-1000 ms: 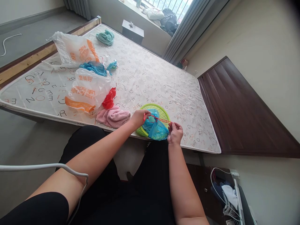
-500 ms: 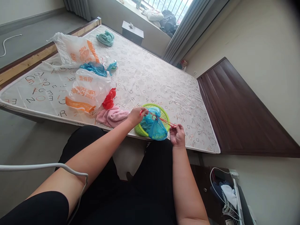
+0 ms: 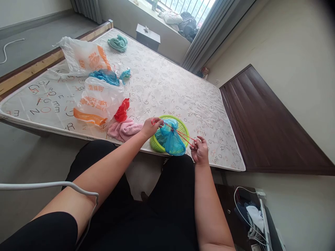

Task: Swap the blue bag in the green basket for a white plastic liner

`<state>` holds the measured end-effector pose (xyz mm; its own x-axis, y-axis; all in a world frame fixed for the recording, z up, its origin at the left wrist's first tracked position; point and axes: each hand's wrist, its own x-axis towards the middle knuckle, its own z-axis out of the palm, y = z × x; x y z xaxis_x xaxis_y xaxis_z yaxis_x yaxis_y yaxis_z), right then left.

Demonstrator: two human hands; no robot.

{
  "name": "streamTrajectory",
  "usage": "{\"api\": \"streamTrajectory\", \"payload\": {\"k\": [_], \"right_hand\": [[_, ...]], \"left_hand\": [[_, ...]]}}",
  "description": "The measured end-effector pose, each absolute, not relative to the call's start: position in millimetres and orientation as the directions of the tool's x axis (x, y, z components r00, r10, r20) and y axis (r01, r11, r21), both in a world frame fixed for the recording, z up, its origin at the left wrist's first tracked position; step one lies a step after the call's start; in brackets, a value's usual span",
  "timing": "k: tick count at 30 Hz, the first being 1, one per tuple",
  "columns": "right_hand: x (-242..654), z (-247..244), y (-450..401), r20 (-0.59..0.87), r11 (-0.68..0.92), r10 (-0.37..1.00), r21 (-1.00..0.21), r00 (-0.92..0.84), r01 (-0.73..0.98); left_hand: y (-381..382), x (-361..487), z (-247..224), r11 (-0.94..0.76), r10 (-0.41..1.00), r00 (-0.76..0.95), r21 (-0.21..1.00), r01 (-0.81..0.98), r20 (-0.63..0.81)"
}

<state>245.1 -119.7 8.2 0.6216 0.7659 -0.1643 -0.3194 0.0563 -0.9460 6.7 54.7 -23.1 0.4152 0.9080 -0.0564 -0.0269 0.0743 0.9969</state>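
A blue plastic bag (image 3: 175,142) lies gathered at its neck in a lime-green basket (image 3: 154,144), part of it hanging over the near rim. Thin red string (image 3: 181,134) is wrapped around the bag's neck and stretches out to both sides. My left hand (image 3: 152,127) pinches one end at the basket's left. On the right, my right hand (image 3: 199,150) grips the other end, which forms a loop near the fingers. A pink towel (image 3: 125,130) lies crumpled just left of the basket.
The basket sits at the near edge of a letter-printed mattress (image 3: 162,87). To the left lie white-and-orange plastic bags (image 3: 95,99), another blue bag (image 3: 107,76), a red bag (image 3: 121,111) and a green towel (image 3: 118,43). A dark headboard (image 3: 274,129) stands at right.
My hands have moved slightly apart, the left one leftward and the right one a little rightward. The red string is drawn out longer on the right, with its strands spread.
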Motion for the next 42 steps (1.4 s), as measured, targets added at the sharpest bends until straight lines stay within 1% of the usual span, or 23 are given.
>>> {"api": "streamTrajectory", "payload": {"k": [2, 6, 8, 11, 13, 15, 16, 18, 21, 22, 24, 26, 28, 31, 33, 35, 37, 39, 42], "right_hand": [[246, 9, -119, -0.144, 0.044, 0.74, -0.964, 0.657, -0.261], [251, 10, -119, -0.08, 0.054, 0.617, -0.988, 0.783, -0.144], [254, 12, -119, -0.045, 0.039, 0.573, -0.996, 0.819, -0.082], [257, 17, -120, 0.063, -0.02, 0.544, -0.996, 0.837, 0.088], [254, 20, -123, 0.144, -0.091, 0.546, -0.969, 0.825, 0.23], [249, 22, -125, 0.2, -0.195, 0.583, -0.906, 0.787, 0.375], [246, 22, -127, 0.221, -0.254, 0.614, -0.854, 0.758, 0.454], [241, 22, -128, 0.256, -0.338, 0.699, -0.704, 0.668, 0.624], [239, 20, -128, 0.25, -0.329, 0.841, -0.47, 0.481, 0.819], [239, 20, -127, 0.226, -0.316, 0.873, -0.413, 0.432, 0.854], [238, 21, -125, 0.168, -0.325, 0.904, -0.327, 0.393, 0.888], [230, 22, -123, 0.136, -0.366, 0.901, -0.272, 0.412, 0.89], [214, 21, -118, 0.138, -0.391, 0.89, -0.257, 0.434, 0.884], [177, 12, -104, 0.141, -0.374, 0.899, -0.243, 0.415, 0.895], [155, 5, -90, 0.098, -0.374, 0.91, -0.224, 0.403, 0.9], [146, 2, -75, 0.034, -0.395, 0.91, -0.23, 0.413, 0.89], [150, 5, -64, 0.016, -0.395, 0.908, -0.304, 0.42, 0.867], [164, 16, -58, 0.065, -0.367, 0.896, -0.453, 0.44, 0.812], [188, 40, -57, 0.152, -0.289, 0.838, -0.692, 0.525, 0.662]], "left_hand": [[54, 7, -22, 0.09, 0.904, 0.422, 0.995, -0.031, -0.069], [54, 6, -21, 0.06, 0.898, 0.439, 0.998, -0.022, -0.045], [54, 5, -20, 0.048, 0.897, 0.44, 0.999, -0.014, -0.037], [53, 4, -17, 0.041, 0.891, 0.452, 0.999, -0.003, -0.035], [53, 4, -16, 0.061, 0.893, 0.448, 0.998, -0.006, -0.051], [52, 5, -15, 0.089, 0.896, 0.438, 0.996, -0.017, -0.073], [52, 5, -15, 0.104, 0.897, 0.433, 0.994, -0.024, -0.083], [53, 6, -15, 0.131, 0.903, 0.418, 0.99, -0.047, -0.1], [54, 5, -16, 0.186, 0.905, 0.403, 0.978, -0.093, -0.134], [54, 5, -16, 0.208, 0.904, 0.4, 0.972, -0.106, -0.15], [53, 5, -17, 0.237, 0.904, 0.389, 0.964, -0.12, -0.174], [50, 6, -18, 0.212, 0.912, 0.379, 0.971, -0.11, -0.156], [45, 7, -19, 0.126, 0.915, 0.396, 0.988, -0.084, -0.083], [39, 8, -17, 0.003, 0.903, 0.428, 0.998, -0.069, 0.027], [37, 7, -16, -0.031, 0.904, 0.423, 0.997, -0.077, 0.061], [37, 6, -15, -0.047, 0.903, 0.423, 0.995, -0.087, 0.079], [37, 5, -16, -0.056, 0.895, 0.436, 0.994, -0.095, 0.092], [37, 4, -19, -0.063, 0.884, 0.458, 0.995, -0.076, 0.091], [36, 3, -24, -0.094, 0.881, 0.466, 0.996, 0.0, 0.084]]}}
